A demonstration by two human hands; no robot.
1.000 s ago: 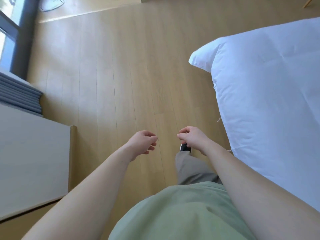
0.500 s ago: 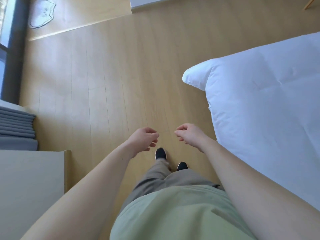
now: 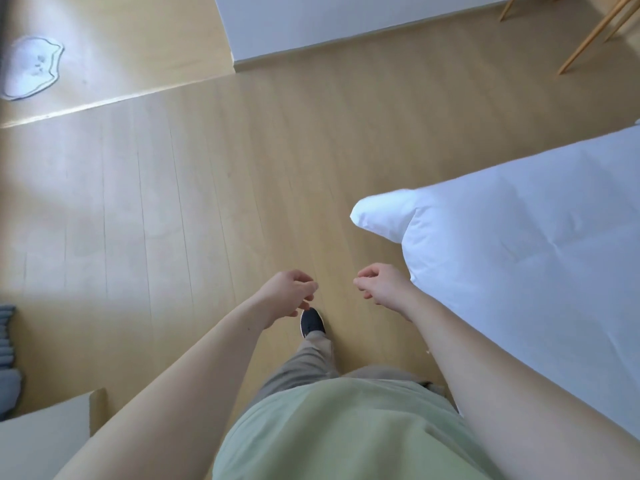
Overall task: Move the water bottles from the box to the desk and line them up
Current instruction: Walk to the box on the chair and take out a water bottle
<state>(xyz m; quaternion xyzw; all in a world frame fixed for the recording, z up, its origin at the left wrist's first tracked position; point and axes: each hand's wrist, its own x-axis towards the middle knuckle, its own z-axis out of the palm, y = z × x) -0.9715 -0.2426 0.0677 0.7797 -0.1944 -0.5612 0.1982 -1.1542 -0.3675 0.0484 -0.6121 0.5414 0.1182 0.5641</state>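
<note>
L hand & R hand: both held out in front at waist height, fingers loosely curled, holding nothing; forearms bare, converging. Hands near each other, not touching, over light wood plank floor. Black shoe below L hand. White duvet-covered bed corner just beside R hand. No water bottles or box in view.

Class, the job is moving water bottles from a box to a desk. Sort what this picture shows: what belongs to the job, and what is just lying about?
Belongs to the job:
left hand, holding nothing
right hand, holding nothing
No bottles or box in view.

Just lying about:
white bedding
cat-shaped mat
wooden legs
grey folded stack
</note>
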